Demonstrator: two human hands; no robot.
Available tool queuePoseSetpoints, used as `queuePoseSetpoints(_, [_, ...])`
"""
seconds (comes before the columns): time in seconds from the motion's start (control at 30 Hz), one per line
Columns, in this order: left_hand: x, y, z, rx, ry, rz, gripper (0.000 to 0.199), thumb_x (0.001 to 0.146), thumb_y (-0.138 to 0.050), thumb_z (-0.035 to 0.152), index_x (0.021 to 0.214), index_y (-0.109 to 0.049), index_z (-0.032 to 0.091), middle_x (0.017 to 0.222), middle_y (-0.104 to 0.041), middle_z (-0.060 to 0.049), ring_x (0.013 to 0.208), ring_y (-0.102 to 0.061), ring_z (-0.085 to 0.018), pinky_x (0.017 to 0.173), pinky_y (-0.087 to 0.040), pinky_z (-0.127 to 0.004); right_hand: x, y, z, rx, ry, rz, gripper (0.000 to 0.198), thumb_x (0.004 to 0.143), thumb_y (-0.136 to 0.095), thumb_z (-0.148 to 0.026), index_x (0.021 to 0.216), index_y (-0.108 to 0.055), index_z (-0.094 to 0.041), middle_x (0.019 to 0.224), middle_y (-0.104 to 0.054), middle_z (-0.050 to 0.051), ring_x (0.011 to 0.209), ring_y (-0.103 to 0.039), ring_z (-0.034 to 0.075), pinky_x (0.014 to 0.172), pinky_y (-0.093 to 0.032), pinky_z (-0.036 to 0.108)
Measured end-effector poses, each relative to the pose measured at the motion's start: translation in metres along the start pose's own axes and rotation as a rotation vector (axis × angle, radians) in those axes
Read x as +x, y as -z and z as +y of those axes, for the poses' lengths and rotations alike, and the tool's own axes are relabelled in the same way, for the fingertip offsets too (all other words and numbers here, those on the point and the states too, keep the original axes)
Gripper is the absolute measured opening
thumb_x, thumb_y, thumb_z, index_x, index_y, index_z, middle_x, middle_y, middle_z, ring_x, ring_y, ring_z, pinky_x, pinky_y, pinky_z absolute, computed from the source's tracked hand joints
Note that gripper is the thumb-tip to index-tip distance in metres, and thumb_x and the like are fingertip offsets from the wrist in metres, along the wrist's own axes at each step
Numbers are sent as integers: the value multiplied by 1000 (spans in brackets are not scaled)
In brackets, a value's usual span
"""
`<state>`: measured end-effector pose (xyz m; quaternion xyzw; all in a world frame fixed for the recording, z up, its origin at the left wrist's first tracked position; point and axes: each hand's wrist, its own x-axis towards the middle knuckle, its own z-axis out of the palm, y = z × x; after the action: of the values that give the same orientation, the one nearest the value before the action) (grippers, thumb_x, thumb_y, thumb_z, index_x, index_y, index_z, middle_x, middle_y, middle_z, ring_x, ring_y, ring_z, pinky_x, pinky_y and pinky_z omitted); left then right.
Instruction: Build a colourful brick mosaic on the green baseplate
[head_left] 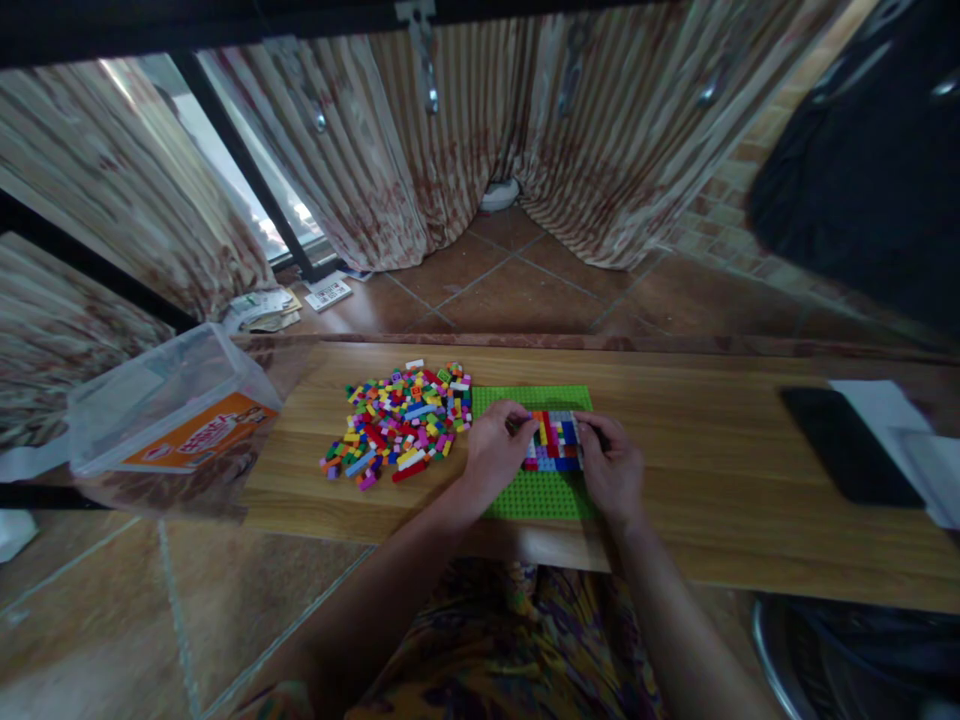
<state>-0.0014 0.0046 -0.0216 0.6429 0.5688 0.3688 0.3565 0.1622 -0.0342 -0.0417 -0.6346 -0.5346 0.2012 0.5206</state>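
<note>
A block of joined, many-coloured toy bricks [553,440] sits on a green studded baseplate [540,497]. At its left edge is my left hand [496,448], with thumb and fingers curled in and closed against the bricks. My right hand [613,468] grips the right edge in the same way, its fingers bent round that side. Both sets of fingertips are partly hidden, so a small loose brick in either is too small to make out. Left of the baseplate lies a heap of loose bricks [405,420] in mixed colours.
A clear plastic tub [172,400] with an orange label stands at the left end of the wooden table [712,480]. At the right lie a black phone-like slab [847,445] and white papers [877,400]. Striped curtains [450,150] hang beyond the tiled floor.
</note>
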Motion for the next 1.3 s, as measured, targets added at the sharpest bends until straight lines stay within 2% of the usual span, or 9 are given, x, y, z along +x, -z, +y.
queuePoseSetpoints(0.47, [0, -3, 3, 60, -10, 37, 3, 80, -67, 20, 79, -64, 20, 77, -66, 2, 73, -61, -13, 69, -47, -24, 0, -1, 2, -6, 5, 10, 26, 89, -52, -35, 94, -71, -19, 92, -70, 7, 87, -64, 20, 80, -50, 36])
queuePoseSetpoints(0.63, [1, -4, -1, 1, 18, -14, 3, 83, -64, 23, 81, -64, 21, 78, -67, 2, 73, -61, -12, 68, -46, -23, 1, -1, 4, -8, 12, 5, 26, 89, -52, -36, 95, -71, -19, 92, -70, 7, 86, -64, 20, 79, -50, 36])
queuePoseSetpoints(0.77, [3, 0, -4, -57, 17, -73, 12, 87, -57, 26, 80, -65, 20, 74, -66, 3, 70, -60, -11, 64, -44, -21, 1, -1, 3, -26, 15, 10, 27, 90, -52, -36, 94, -71, -18, 91, -70, 7, 85, -64, 20, 79, -50, 36])
queuePoseSetpoints(0.93, [8, 4, 0, -28, 57, -76, 23, 91, -50, 30, 77, -65, 19, 71, -65, 3, 68, -58, -12, 61, -42, -22, 1, -1, 2, -23, 20, 9, 27, 90, -51, -36, 94, -71, -19, 91, -70, 7, 85, -64, 20, 79, -50, 36])
queuePoseSetpoints(1.13, [6, 2, 4, 22, 93, -58, 20, 83, -64, 38, 77, -64, 19, 71, -65, 3, 67, -58, -11, 61, -41, -22, 0, -1, 3, -18, 19, 12, 27, 90, -52, -37, 94, -71, -18, 91, -70, 7, 85, -64, 20, 78, -50, 35])
queuePoseSetpoints(1.3, [4, 1, 7, 83, 99, -55, 18, 79, -71, 37, 79, -63, 21, 70, -64, 4, 65, -57, -11, 59, -39, -22, 0, -1, 6, -24, 19, 1, 28, 90, -51, -37, 95, -71, -18, 93, -70, 8, 86, -64, 20, 79, -50, 36])
